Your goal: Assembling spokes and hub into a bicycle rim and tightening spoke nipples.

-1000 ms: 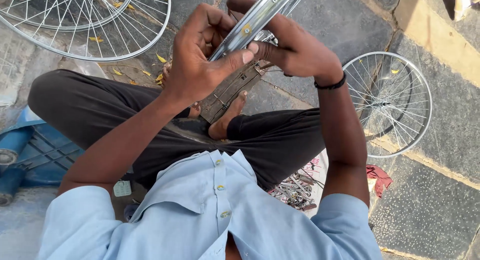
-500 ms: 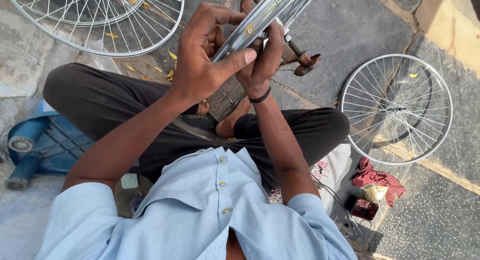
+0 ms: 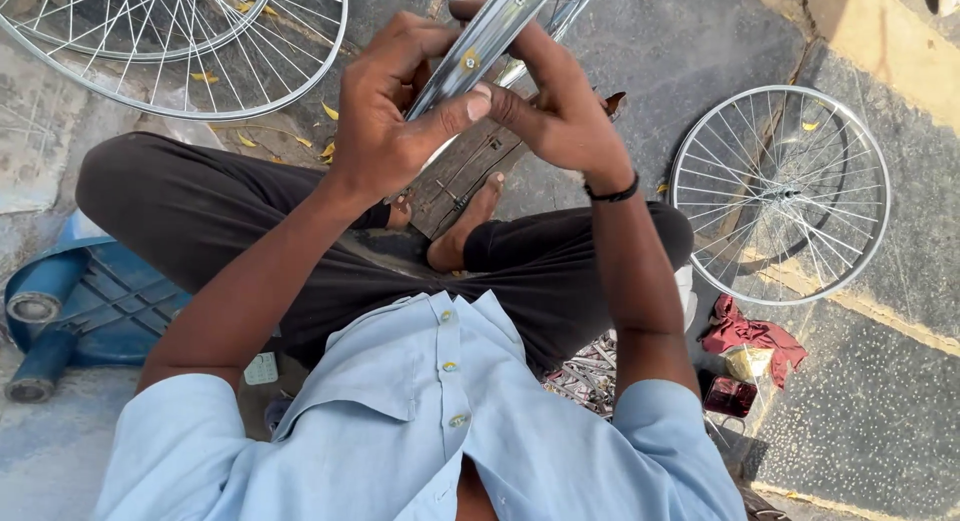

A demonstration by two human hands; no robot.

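Up close, left hand (image 3: 385,121) and right hand (image 3: 555,106) both clamped on shiny curved metal wheel rim (image 3: 490,31), rim cut off at top edge, fingertips partly hidden behind it.

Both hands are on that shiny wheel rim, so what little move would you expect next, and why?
Probably a small turn of the metal rim to bring the next hole under the fingers. The left hand grips it with the thumb pressed at one brass-coloured fitting, and the right hand closes on it from the other side, so work seems to go spot by spot.
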